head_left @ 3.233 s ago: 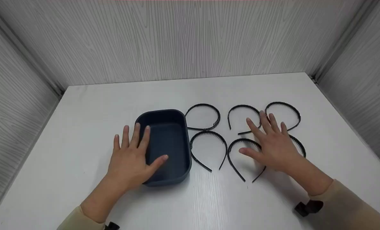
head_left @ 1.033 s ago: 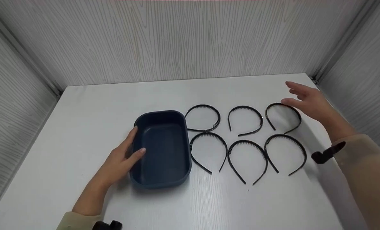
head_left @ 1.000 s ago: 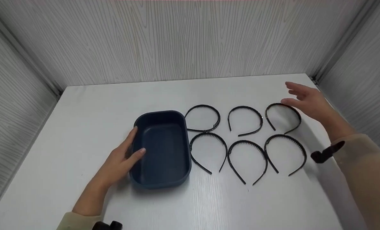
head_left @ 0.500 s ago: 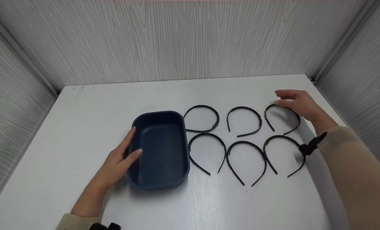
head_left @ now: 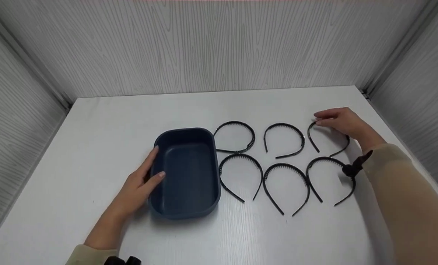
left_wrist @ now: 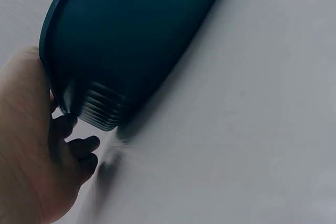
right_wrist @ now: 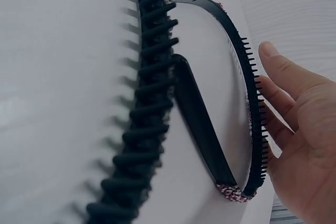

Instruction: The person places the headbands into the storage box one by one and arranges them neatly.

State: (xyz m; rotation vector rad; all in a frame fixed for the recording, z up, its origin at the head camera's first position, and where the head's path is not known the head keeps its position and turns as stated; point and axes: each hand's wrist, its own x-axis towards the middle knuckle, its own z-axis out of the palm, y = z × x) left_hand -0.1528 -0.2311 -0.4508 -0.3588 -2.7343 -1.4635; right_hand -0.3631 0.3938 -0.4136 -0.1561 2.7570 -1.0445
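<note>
Right hand point(head_left: 346, 121) at the far-right headband point(right_wrist: 255, 114), and your fingers were right there at the top of its arch! Head-on, your thumb and forefinger left only a narrow gap; the wrist view had the band just beside your thumb, crossing in front of your other fingers, though contact was hard to judge. The nearer headband point(right_wrist: 152, 77) lay below your sleeve. Your left hand point(head_left: 134, 189) gripped the blue tray point(head_left: 189, 180), thumb over its left rim.

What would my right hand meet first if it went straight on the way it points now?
Most likely the back-right headband, right by your right hand; depth is unclear, so they may be touching.
</note>
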